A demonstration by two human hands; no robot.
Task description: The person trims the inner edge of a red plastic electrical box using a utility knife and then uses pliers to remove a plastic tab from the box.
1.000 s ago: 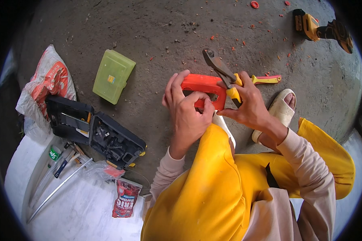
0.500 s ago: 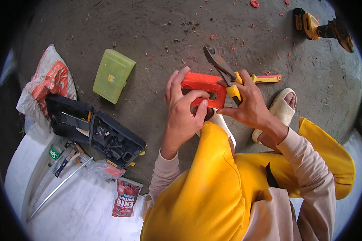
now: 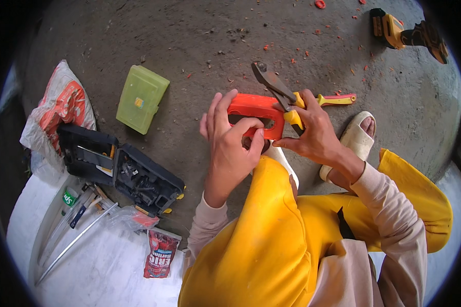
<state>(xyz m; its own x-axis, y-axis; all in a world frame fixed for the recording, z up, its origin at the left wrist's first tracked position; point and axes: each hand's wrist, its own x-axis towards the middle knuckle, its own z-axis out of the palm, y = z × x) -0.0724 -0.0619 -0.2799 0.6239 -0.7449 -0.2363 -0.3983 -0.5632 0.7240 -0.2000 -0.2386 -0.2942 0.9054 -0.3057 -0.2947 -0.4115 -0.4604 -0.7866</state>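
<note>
My left hand (image 3: 233, 138) grips an orange-red plastic electrical box (image 3: 256, 105) with openings in it, above my knees. Its thumb and index finger meet at an opening, while the other fingers lie along the left end. My right hand (image 3: 315, 125) holds pliers (image 3: 274, 84) with yellow, black and red handles, and its thumb reaches to the box's lower right corner. The plier handles are spread apart, one pointing right. Their dark metal head extends up and left past the box's upper right corner. Whether the pliers touch the box, I cannot tell.
Left of me lie a green plastic case (image 3: 142, 100), an opened black tool case (image 3: 146, 176), a sack (image 3: 69, 100), a metal rod (image 3: 77, 243) and a red packet (image 3: 160, 253). A yellow-black cordless drill (image 3: 392, 30) lies far right. Orange scraps (image 3: 320, 4) dot the concrete floor.
The box and pliers have shifted slightly left in view, with both hands keeping their hold. Surrounding things also shift slightly in the picture.
</note>
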